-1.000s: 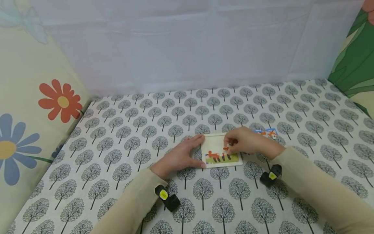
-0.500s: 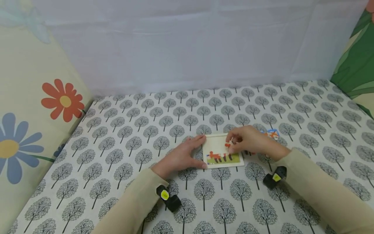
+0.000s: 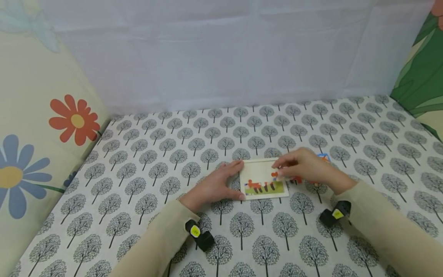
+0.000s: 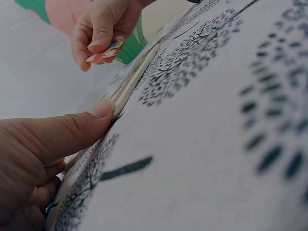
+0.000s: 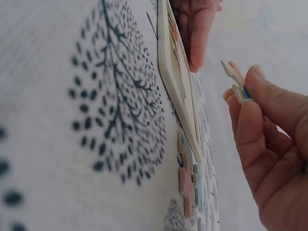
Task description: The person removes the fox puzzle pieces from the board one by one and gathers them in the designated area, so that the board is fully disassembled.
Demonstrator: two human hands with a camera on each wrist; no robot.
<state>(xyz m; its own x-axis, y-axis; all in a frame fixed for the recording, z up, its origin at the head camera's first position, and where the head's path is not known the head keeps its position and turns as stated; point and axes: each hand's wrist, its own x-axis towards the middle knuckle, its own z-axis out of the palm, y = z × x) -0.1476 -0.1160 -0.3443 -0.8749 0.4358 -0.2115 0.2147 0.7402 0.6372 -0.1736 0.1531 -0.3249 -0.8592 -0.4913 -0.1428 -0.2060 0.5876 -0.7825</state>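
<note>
A shallow cream tray (image 3: 264,195) lies flat on the cloth; green, orange and white pieces (image 3: 264,187) fill its near part. My left hand (image 3: 215,184) holds the tray's left side, its thumb (image 4: 96,115) on the rim. Between thumb and fingers, my right hand (image 3: 304,168) pinches a small orange and white puzzle piece (image 3: 275,175) with a bit of blue, raised above the tray's right side. The right wrist view shows the piece (image 5: 236,79) edge-on in the right hand (image 5: 269,139), clear of the rim.
Loose puzzle pieces (image 3: 324,157), blue and orange, lie right of the tray, partly hidden by the right hand; some (image 5: 186,185) show beside the tray's edge. Tree-patterned cloth (image 3: 194,144) covers the table. A white sheet (image 3: 221,57) hangs behind, with flowered panels (image 3: 74,121) at the sides.
My right hand has moved a little to the right and its pinched piece has turned, showing more of its face. My left hand stays on the tray.
</note>
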